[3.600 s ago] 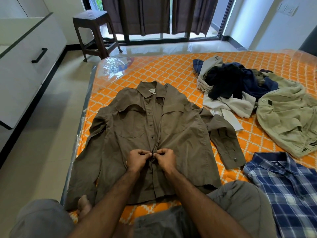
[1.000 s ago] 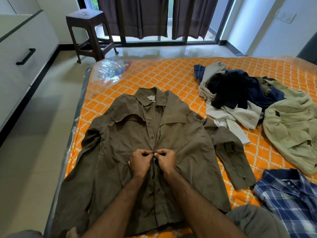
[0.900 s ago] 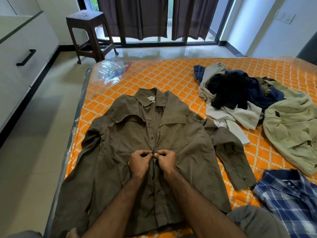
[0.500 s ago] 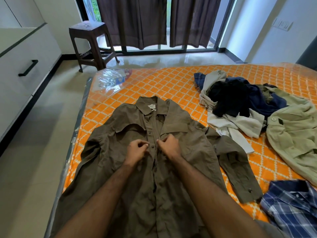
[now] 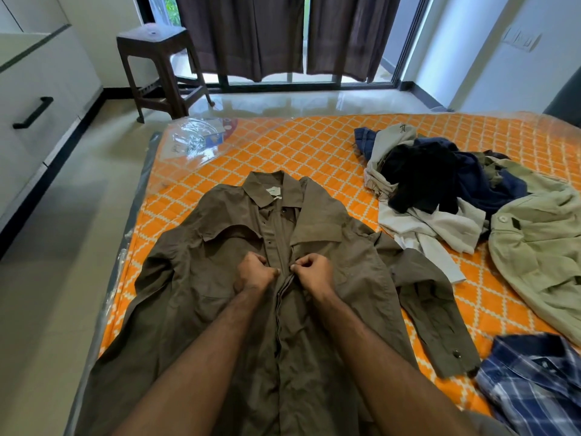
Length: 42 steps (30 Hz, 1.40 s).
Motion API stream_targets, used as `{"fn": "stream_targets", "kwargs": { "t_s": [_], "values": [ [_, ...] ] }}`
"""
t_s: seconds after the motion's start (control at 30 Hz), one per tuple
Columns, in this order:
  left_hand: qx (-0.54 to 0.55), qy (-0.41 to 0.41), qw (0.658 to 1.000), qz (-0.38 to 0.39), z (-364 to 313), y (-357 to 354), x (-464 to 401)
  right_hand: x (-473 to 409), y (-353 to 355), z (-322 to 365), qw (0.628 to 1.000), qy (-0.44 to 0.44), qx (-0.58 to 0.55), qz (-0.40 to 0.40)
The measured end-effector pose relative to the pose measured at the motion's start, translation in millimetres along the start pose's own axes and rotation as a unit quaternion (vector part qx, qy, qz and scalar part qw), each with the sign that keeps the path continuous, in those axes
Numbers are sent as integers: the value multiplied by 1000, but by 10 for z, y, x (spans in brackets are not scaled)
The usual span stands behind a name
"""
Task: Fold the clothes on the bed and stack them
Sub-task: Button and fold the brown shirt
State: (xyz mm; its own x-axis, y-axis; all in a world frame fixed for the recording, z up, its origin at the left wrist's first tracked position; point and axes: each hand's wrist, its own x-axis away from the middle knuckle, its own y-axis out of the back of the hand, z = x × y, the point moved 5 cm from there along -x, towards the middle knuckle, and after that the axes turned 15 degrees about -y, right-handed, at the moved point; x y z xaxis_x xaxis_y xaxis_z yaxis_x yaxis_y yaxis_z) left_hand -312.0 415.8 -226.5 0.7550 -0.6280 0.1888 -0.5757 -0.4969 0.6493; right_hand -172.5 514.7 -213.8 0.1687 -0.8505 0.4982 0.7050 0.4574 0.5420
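On the bed (image 5: pixel 314 146): orange patterned cover under clear plastic; every garment in view lies on it, and no folded stack shows anywhere.
Brown shirt (image 5: pixel 201 297): spread face up along the bed's left edge, collar toward the far edge, both sleeves out to the sides; placket looks closed from the hem up to the hands and open above them, with two or three buttons left toward the collar. Not yet folded.
Khaki garment (image 5: pixel 540 256): loose and crumpled at the right edge, unfolded.
Mixed pile (image 5: pixel 434 184): dark, navy and white pieces heaped toward the far right corner, unsorted.
Plaid shirt (image 5: pixel 534 382): blue check, rumpled at the near right corner, unfolded.
Left hand (image 5: pixel 253 272): fingers curled, pinching the left placket edge at chest height.
Right hand (image 5: pixel 312 269): fingers curled, pinching the facing placket edge, thumb tips of both hands nearly meeting.
Progress, as I judge it: very early; the first garment is only being buttoned, and all folding and stacking remains.
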Motion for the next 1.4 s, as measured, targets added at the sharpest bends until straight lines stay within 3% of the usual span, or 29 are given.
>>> {"fn": "stream_targets", "kwargs": {
  "t_s": [0.17,0.27,0.47,0.73,1.4],
  "values": [
    [-127,-58,990,-1,-128,-18,113,128,-28,56,997,39,-70,-16],
    [-140,-72,987,5,-178,-1,131,147,-48,59,995,37,-91,-14],
    [-16,-38,999,-7,-40,101,69,92,-200,-64,986,-31,-155,48],
    [42,-47,998,-22,92,81,143,99,-341,-39,995,-18,-87,45],
    [164,-85,979,-86,174,-9,274,164,-478,-211,986,5,-160,50]
  ]
}}
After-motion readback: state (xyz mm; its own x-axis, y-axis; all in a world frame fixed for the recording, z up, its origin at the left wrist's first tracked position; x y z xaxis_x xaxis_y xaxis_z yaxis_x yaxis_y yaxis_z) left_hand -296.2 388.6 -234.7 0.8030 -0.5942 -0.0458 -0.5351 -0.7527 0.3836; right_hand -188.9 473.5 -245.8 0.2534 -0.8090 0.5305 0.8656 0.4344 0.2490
